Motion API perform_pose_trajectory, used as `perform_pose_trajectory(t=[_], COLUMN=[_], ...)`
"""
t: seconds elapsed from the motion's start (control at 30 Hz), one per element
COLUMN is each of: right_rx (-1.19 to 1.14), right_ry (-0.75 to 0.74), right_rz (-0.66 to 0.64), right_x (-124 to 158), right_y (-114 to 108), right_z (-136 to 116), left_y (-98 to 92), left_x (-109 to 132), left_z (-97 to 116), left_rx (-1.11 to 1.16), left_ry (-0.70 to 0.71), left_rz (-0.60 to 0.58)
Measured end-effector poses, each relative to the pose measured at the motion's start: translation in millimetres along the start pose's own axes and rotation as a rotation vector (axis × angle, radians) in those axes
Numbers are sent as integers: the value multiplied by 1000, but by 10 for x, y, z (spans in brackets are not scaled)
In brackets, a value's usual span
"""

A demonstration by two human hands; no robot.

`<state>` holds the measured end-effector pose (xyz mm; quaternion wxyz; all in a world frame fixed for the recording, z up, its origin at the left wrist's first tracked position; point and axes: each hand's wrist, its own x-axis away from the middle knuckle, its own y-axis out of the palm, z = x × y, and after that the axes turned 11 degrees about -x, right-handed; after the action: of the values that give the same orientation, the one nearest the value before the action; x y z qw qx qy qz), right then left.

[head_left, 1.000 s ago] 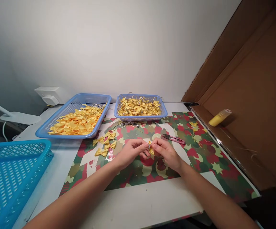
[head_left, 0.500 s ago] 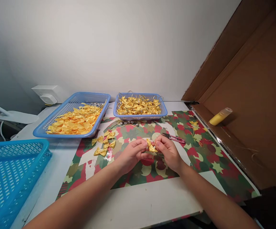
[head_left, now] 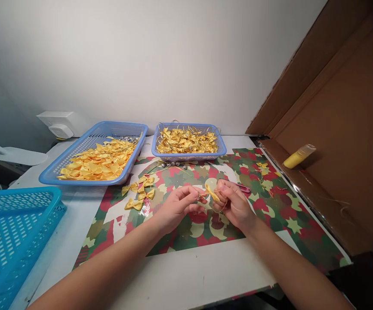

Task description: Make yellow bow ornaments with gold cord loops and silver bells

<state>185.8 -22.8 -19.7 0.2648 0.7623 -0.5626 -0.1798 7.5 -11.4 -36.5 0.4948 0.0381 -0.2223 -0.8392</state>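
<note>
Pinching a little yellow bow (head_left: 212, 193) between thumb and fingers, my right hand (head_left: 234, 204) is closed tight, just above the bright paper mat (head_left: 270, 215). My left hand (head_left: 176, 206) is close beside it on the left, fingertips shut on a thin gold string (head_left: 205, 195) that runs to the bow. A few loose bows (head_left: 139, 193) lie on the mat, left of my hands. I see pink snips (head_left: 242, 188) just behind my right hand. Far back stand two blue baskets: the big basket (head_left: 83, 182) on the left holds plain bows, the small basket (head_left: 189, 157) on the right holds bows with gold strings.
</note>
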Motion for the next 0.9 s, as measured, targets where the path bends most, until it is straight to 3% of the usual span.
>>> perform_pose_trajectory(t=[0.2, 0.3, 0.43, 0.67, 0.9], right_rx=[135, 285, 401, 574, 661], right_ry=[-98, -158, -150, -227, -326], right_rz=[-4, -63, -132, -172, -191], right_x=[-12, 5, 38, 35, 18], right_y=[-37, -50, -46, -2, 12], right_z=[20, 43, 40, -30, -38], left_y=[43, 77, 103, 87, 47], left_x=[22, 37, 61, 39, -4], left_z=[-6, -19, -47, -96, -91], left_rx=[22, 64, 29, 38, 190], left_ry=[-65, -144, -170, -74, -123], left_rz=[-122, -224, -269, -180, -121])
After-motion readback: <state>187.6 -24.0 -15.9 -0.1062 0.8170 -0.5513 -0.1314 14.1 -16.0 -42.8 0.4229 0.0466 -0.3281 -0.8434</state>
